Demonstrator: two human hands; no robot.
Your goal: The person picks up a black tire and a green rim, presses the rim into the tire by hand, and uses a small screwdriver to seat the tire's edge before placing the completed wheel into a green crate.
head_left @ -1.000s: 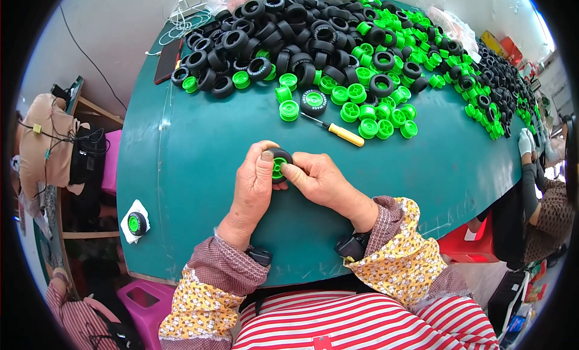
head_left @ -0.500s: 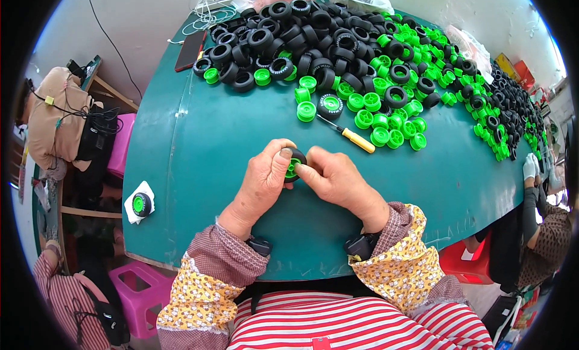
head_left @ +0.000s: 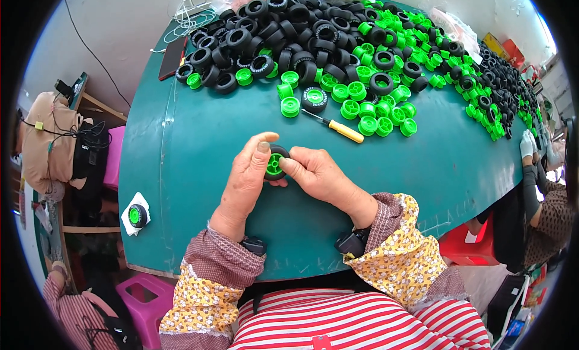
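Between my two hands, above the near middle of the table, is a toy wheel [head_left: 274, 163]: a green spoked hub inside a black rubber tyre, its face turned up toward me. My left hand [head_left: 242, 176] holds its left side, thumb at the tyre and index finger stretched out past it. From the right, my right hand [head_left: 321, 172] grips the rim, with the thumb pressed near the green hub. A yellow-handled screwdriver [head_left: 345, 131] lies beyond my hands. Next to its tip sits another fitted wheel [head_left: 314, 99], among loose green hubs [head_left: 367, 108].
A heap of black tyres [head_left: 283, 33] mixed with green hubs covers the far side of the green table [head_left: 199, 145]. At the left edge, a wheel [head_left: 137, 215] rests on white paper. Co-workers sit at both sides; one gloved hand [head_left: 528, 143] touches the right edge. Stools [head_left: 145, 302] stand below.
The view has shifted slightly. My left index finger has straightened away from the tyre, and the wheel's hub now faces me more fully. Both hands still hold it.
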